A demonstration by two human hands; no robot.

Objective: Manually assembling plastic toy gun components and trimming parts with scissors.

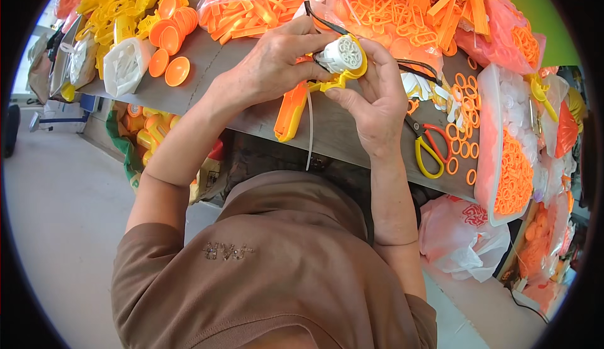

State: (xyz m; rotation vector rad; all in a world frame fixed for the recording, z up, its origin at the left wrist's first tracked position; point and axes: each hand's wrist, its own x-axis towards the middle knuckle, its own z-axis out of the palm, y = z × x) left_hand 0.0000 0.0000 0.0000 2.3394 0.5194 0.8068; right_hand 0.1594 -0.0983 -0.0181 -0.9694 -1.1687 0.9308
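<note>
Above the front of the table, both hands hold a yellow plastic piece [361, 66] with a round white part [343, 54] that has a cut-out pattern on its face. My left hand [270, 62] is closed around its left side, thumb and fingers pinching near the white part. My right hand [377, 100] grips the yellow rim from the right, with its thumb underneath. Below them hangs an orange and yellow handle [291, 113], next to a thin white strip [310, 132]. A black cord [324, 20] runs behind the fingers; how it is attached is hidden.
Scissors [431, 149] with red and yellow grips lie right, beside scattered orange rings [462, 132] and a tub [494, 160] of rings. Orange cups [177, 71], a white bag [126, 66] and yellow parts [126, 3] sit left. Orange parts [242, 18] fill a bag behind.
</note>
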